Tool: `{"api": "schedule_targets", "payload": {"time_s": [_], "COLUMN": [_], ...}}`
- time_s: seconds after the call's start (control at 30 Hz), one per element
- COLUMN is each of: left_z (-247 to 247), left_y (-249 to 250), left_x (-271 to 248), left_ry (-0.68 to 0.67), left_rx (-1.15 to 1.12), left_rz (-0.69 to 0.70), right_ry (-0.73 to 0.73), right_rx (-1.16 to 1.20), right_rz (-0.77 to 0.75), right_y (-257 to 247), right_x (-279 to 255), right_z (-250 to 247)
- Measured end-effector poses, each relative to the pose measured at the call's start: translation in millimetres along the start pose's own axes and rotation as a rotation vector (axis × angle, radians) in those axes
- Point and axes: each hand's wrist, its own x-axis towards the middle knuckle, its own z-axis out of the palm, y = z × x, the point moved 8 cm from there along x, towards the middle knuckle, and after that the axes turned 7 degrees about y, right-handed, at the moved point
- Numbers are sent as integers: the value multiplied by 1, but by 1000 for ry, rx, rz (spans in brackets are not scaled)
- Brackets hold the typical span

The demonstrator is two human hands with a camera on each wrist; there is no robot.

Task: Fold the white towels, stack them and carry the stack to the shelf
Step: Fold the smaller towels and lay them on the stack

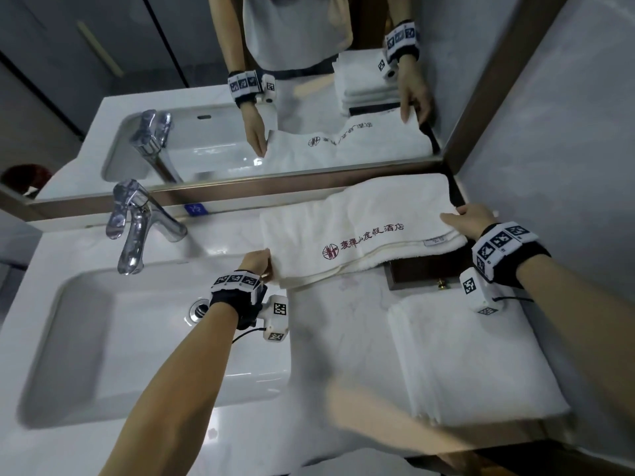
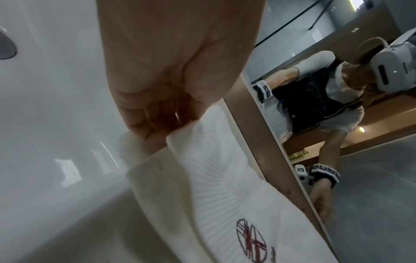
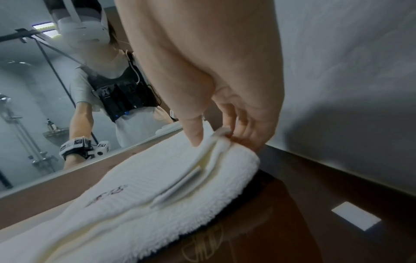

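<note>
A white towel (image 1: 357, 228) with a red logo and red characters lies folded lengthwise along the counter under the mirror. My left hand (image 1: 259, 262) pinches its left end (image 2: 180, 142) beside the sink. At the far right my right hand (image 1: 470, 218) pinches the towel's other end (image 3: 225, 147), thumb on top, over a dark wooden box (image 1: 426, 269). A stack of folded white towels (image 1: 474, 359) sits on the counter at the near right, below my right wrist.
The white sink (image 1: 137, 338) with its chrome tap (image 1: 137, 221) fills the left. A mirror (image 1: 240, 97) with a brown frame runs along the back. A grey wall (image 1: 567, 166) closes the right side. Bare marble counter (image 1: 343, 321) lies between sink and stack.
</note>
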Motion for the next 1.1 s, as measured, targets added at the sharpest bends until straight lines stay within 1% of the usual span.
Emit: {"api": "schedule_targets", "payload": {"time_s": [0.07, 0.13, 0.2, 0.23, 0.27, 0.37, 0.43, 0.5, 0.53, 0.57, 0.63, 0.7, 0.73, 0.8, 0.83, 0.93, 1.0, 1.1], "left_z": [2, 4, 7, 9, 10, 8, -3, -21, -27, -29, -23, -14, -10, -6, -4, -2, -8, -14], "left_y": [1, 3, 6, 7, 10, 22, 34, 43, 43, 40, 30, 20, 17, 15, 15, 27, 42, 54], "left_x": [0, -2, -3, -3, -3, -5, -4, 2, 7, 9, 10, 9, 9, 8, 7, 8, 2, -5], "left_ry": [-62, -137, -203, -217, -217, -145, -36, 93, 120, 106, 20, -56, -67, -45, -36, -41, -9, 38], "left_rx": [28, 30, 41, 47, 45, -9, -21, -19, -37, -58, -57, -5, 69, 228, 256, 145, 37, -3], "left_rz": [1, -2, 21, 41, 66, 155, 223, 264, 257, 222, 112, 20, 18, 60, 83, 181, 277, 406], "right_ry": [36, 130, 217, 229, 199, -7, -31, -7, -2, -3, 0, -1, -9, -32, -49, -67, -36, 15], "right_rx": [-96, -132, -64, -31, -16, -20, -64, -111, -117, -116, -82, -21, 15, 83, 115, 196, 292, 470], "right_rz": [-60, -137, -196, -195, -173, -27, 9, 6, -5, -23, -45, -8, 33, 94, 106, 82, 66, 46], "right_y": [-5, -11, -16, -17, -17, -6, -1, -1, -1, -1, 1, 4, 6, 6, 3, -6, -12, -15], "right_x": [1, -1, -4, -4, -3, 0, 2, 2, 3, 3, 5, 5, 5, 4, 3, 3, 0, -6], "right_z": [-4, -11, -17, -17, -13, 7, 9, 6, 6, 7, 8, 9, 10, 10, 10, 3, -6, -14]}}
